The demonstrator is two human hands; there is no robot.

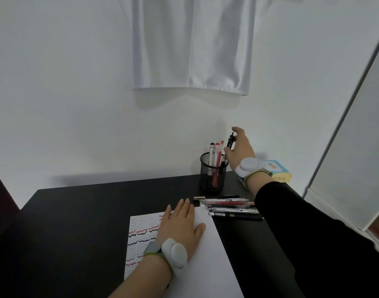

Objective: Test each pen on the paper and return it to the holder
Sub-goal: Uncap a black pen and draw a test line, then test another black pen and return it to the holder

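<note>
- Pens are the business, and one slim black pen (230, 141) is upright in the right hand (241, 149), pinched between thumb and fingers just above the rim of the black wire-mesh cylinder holder (213, 172) at the back of the bench.
- Flat matte black bench (76, 211): a hard, smooth top, so that light mesh cup could skid if the pen knocks its rim. My call: lower the pen straight down, tip first, into the open gap on the right side.
- Smooth white sheet of paper (207, 244): pinned under the left hand (180, 224), palm down, fingers straight and spread. Red and black zigzag test strokes fill its left strip; the rest looks blank.
- Row of loose pens (229, 208): clear, red and black barrels lying side by side on the bench between paper and holder, seemingly waiting their turn. Glossy round plastic, so they could roll if nudged by the sleeve passing over them.
- Three standing markers (216, 153): one black-capped, two red-capped, leaning left inside the mesh. Judging by that, release only once the black pen's tip is well inside the cup.
</note>
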